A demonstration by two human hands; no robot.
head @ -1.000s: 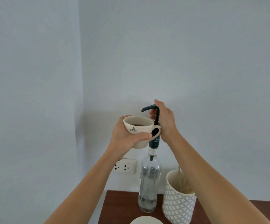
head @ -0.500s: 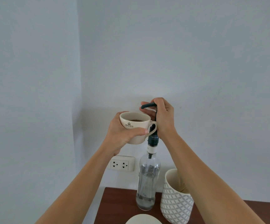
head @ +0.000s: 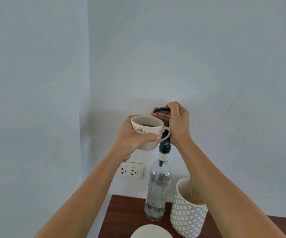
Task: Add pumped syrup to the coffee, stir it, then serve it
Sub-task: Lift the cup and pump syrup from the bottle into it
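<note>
Two hands work above the back edge of the surface (head: 132, 213). The left hand (head: 133, 140) has its fingers (head: 150, 136) wrapped round a cream cup (head: 147, 128) of dark coffee, raised under the spout of the pump (head: 161, 109). The right hand (head: 179, 123) is closed on the pump head atop a clear glass bottle (head: 157, 189). The cup looks stiff, breakable and smooth; I judge a firm hold round its body, kept level, safest. The bottle is tall and likely tippy.
</note>
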